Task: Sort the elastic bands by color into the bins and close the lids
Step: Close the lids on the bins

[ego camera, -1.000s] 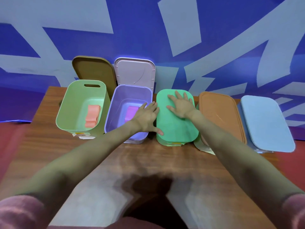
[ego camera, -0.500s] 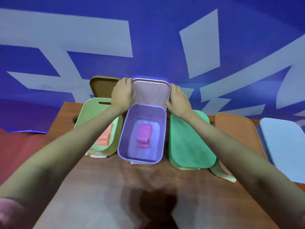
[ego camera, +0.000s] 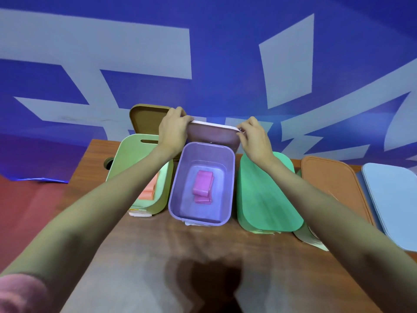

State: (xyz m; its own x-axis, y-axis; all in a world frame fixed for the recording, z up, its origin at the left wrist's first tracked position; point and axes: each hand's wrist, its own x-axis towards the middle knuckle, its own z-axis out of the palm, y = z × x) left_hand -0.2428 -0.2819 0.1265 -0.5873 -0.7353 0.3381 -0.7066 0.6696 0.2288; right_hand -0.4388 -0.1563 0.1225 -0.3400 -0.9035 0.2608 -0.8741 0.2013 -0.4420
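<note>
An open purple bin (ego camera: 176,195) sits mid-table with pink elastic bands (ego camera: 202,186) on its floor. Its pale purple lid (ego camera: 213,134) is tilted up behind the bin, off the wall. My left hand (ego camera: 172,129) grips the lid's left top corner, and my right hand (ego camera: 255,135) pinches its right top corner. To the left stands an open light green bin (ego camera: 126,152) with salmon bands (ego camera: 150,188) inside, partly hidden by my left forearm. Its brown lid (ego camera: 146,119) leans upright behind it.
Right of the purple bin are three shut bins in a row: one with a green lid (ego camera: 266,195), one with an orange-brown lid (ego camera: 331,184), one with a light blue lid (ego camera: 394,199). A blue and white wall stands close behind the wooden table (ego camera: 140,256).
Both hands went from the green lid up to the purple lid's top corners, took hold of it, and tipped it forward off the wall toward the purple bin.
</note>
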